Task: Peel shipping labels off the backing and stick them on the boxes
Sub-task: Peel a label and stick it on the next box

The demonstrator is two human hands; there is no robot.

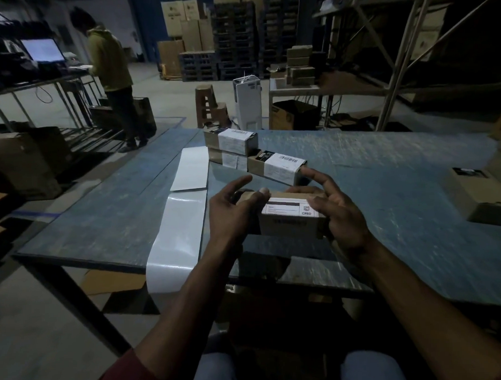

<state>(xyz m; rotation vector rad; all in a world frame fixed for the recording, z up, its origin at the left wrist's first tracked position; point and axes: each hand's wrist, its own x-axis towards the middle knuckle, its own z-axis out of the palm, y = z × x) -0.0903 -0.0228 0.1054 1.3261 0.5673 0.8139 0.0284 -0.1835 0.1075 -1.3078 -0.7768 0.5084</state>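
A small cardboard box (290,225) with a white shipping label wrapped over its top and front sits between my hands above the table. My left hand (233,216) holds its left end, thumb resting on the top edge. My right hand (338,212) cups its right end with fingers spread over the label. Behind it lie labelled boxes: one (277,166) just beyond my fingers and a stack of two (230,146) further back. A strip of glossy label backing (176,243) runs along the table's left part and hangs over the front edge.
The grey table (399,184) carries an unlabelled box (476,196) at the far right. A second backing sheet (190,169) lies beside the stack. A person in a yellow top (108,67) stands at a bench back left. Stools, pallets and cartons fill the background.
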